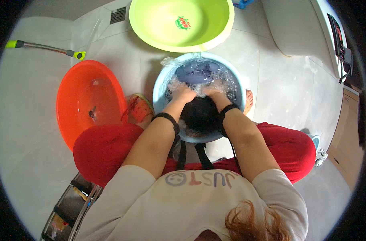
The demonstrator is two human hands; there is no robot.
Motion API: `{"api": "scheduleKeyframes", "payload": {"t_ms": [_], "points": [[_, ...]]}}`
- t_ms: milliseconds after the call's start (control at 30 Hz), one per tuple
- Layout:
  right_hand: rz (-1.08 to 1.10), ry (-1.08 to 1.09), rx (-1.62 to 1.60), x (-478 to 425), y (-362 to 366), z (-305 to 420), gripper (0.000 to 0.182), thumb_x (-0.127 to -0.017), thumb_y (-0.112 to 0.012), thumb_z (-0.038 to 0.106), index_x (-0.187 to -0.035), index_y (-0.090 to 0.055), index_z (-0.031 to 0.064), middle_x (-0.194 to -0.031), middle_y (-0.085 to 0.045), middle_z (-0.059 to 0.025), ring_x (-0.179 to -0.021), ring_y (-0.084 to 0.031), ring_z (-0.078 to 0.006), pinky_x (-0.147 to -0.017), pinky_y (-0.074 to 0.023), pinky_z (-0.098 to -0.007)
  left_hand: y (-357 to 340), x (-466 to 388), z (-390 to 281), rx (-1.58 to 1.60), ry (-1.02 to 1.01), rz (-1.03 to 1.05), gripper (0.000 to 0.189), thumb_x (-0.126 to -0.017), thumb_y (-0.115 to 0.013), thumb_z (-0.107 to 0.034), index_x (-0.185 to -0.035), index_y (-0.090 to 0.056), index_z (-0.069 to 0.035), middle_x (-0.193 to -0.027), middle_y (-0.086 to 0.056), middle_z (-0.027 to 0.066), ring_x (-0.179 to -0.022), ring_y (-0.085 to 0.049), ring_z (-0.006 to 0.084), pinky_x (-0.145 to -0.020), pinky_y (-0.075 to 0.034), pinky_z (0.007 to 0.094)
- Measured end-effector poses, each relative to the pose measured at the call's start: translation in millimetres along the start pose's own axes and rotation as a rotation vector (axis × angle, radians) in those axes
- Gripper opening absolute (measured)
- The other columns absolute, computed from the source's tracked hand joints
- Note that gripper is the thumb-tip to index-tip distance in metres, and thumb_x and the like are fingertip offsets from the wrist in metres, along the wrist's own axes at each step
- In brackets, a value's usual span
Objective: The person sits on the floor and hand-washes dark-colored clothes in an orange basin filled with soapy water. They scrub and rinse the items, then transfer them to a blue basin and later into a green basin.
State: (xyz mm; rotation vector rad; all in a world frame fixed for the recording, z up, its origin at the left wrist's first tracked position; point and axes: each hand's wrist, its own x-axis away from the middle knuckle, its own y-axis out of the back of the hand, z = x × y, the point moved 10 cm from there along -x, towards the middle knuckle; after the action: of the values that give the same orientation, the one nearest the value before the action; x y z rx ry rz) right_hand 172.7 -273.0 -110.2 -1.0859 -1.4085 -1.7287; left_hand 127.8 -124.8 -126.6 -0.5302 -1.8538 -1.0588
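A light-blue plastic basin [242,114] filled with water stands between my knees. Blue-grey fabric [198,72] bulges up at its far side. My left hand [181,90] and my right hand [214,89] are close together in the basin, at the near edge of the fabric. Water splashes up around both, and the blurred, partly submerged fingers do not show whether they grip the cloth. Nearer to me the basin holds a dark patch [199,114]; whether it is cloth or shadow I cannot tell. Black bands circle both my forearms.
A large lime-green basin [213,39] sits just beyond the blue one. To the left is an orange basin [80,87] with a small dark item inside. A pole with green ends [47,48] lies behind it. A white appliance [294,27] stands far right; a wheeled-looking rack [65,208] is near left.
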Motion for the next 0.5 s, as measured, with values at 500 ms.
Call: {"api": "scheduleKeyframes", "payload": {"t_ms": [500], "points": [[-0.877,0.712,0.431,184.1,19.1,45.4,0.048,-0.065,-0.071,0.051,-0.099,-0.067,0.0176,-0.104,-0.058,-0.0092,-0.105,-0.051,-0.0281,-0.089,-0.0375,-0.0457,124.5,96.6,-52.8,0.496,-0.411,-0.404,0.063,-0.078,-0.060,-0.040,-0.129,-0.046,-0.006,-0.128,-0.051,0.0200,-0.121,-0.047,0.0302,-0.100,-0.037,0.0413]]}}
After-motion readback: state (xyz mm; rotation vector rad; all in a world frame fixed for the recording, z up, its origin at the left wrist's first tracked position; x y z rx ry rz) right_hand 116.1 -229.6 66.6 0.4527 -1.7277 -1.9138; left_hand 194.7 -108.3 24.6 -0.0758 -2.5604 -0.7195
